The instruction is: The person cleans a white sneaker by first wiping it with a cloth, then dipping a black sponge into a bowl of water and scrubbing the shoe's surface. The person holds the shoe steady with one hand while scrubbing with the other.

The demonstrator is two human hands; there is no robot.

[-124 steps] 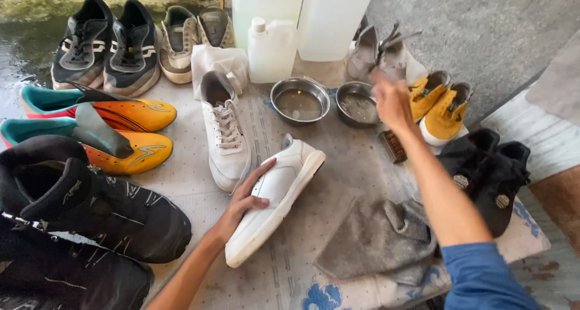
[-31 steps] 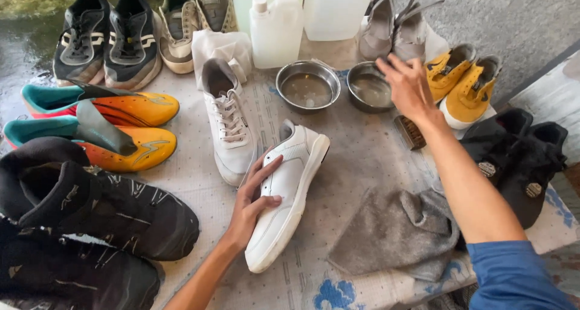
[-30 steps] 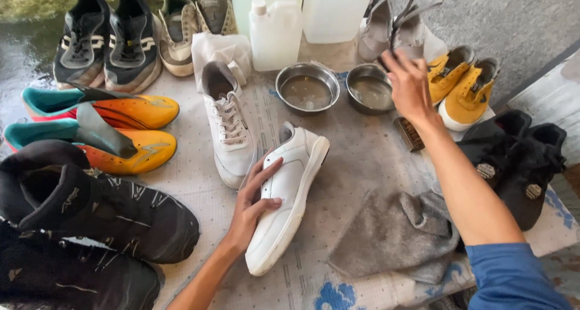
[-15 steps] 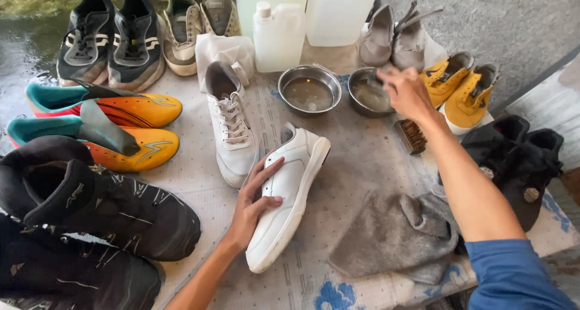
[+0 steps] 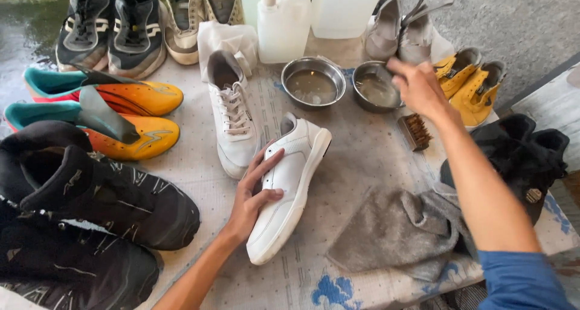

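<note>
The left hand (image 5: 254,192) lies open on the white leather sneaker (image 5: 289,186), while the right hand (image 5: 417,88), fingers loosely curled and holding nothing, hovers beside the small round steel bowl (image 5: 373,86).

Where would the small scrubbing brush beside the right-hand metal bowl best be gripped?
Take the brush across its narrow wooden back, coming from above. It lies on the mat with open space on both long sides, just below the right hand.

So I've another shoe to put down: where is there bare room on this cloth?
Bare cloth lies between the white shoe, the brush and the grey rag, and along the near edge below the shoe's toe. The left side and far edge are crowded.
</note>
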